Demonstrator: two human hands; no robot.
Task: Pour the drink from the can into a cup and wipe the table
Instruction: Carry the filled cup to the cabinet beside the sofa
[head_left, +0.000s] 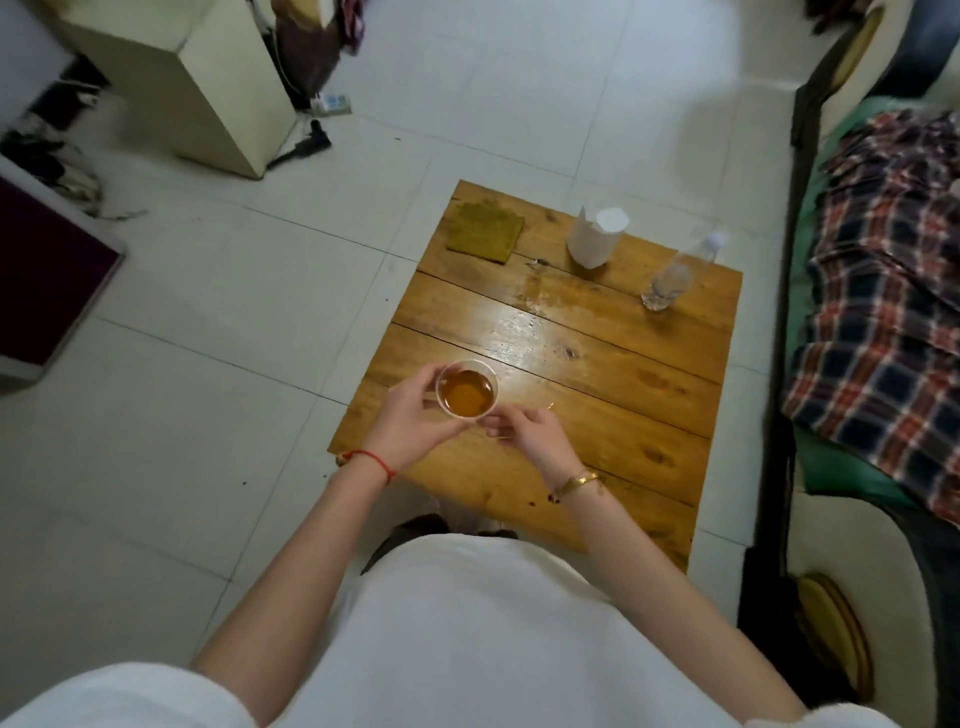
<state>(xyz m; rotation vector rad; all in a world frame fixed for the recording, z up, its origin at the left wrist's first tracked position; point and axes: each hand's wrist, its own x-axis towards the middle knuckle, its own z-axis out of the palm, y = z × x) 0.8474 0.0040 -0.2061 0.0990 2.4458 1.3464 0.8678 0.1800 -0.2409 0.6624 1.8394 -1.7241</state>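
A clear cup (466, 388) holding amber drink is above the near left part of the wooden table (613, 384). My left hand (415, 415) wraps around its left side and grips it. My right hand (530, 428) touches the cup's lower right edge with its fingertips. A white-wrapped can (596, 236) stands at the table's far side. An olive-green cloth (485, 232) lies flat at the far left corner. A wet patch (535, 293) glistens on the boards between cloth and can.
A clear plastic bottle (675, 278) with a white cap stands at the table's far right. A sofa with a plaid blanket (883, 312) runs along the right. A cream cabinet (208, 88) and cables sit on the tiled floor at far left.
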